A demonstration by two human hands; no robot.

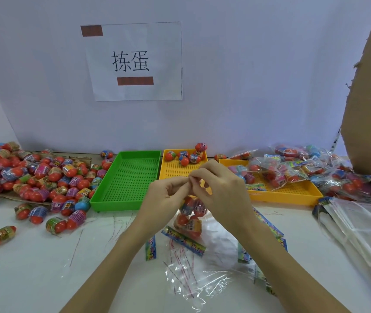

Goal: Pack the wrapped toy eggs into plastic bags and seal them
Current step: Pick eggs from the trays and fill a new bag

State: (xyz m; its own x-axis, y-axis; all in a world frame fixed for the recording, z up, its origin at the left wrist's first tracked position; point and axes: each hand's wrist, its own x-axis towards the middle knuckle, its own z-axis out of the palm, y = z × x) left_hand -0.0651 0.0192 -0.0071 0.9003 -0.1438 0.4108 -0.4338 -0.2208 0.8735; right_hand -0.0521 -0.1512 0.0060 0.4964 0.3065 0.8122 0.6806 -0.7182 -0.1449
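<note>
We see our left hand (165,192) and right hand (219,185) meeting above the middle of the white table (33,267), fingertips pinched together on the top of a clear, crinkly plastic bag (190,216). The bag hangs below the hands and holds glossy red toy eggs wrapped in printed film; we count about four, though our fingers hide part of them.

Three perforated plastic trays sit along the table's far edge: one green tray (127,179) with nothing in it, a yellow tray (175,168) just beside it carrying about seven loose eggs at its far end, and a wider yellow tray (293,190) to the right, heaped with filled bags (293,168) that spill over its right rim. We cannot count those bags exactly.

A large pile of wrapped eggs (33,175), too many to count, covers a flat piece of cardboard at the table's left edge, with several strays nearer us. Empty clear bags with colourful printed header strips (183,242) lie crumpled at the near middle, and a flat stack of bags (360,231) rests at the right edge. A brown cardboard sheet (369,98) leans at the far right corner. A paper sign (135,62) with two red-brown bars hangs on the white backboard.
</note>
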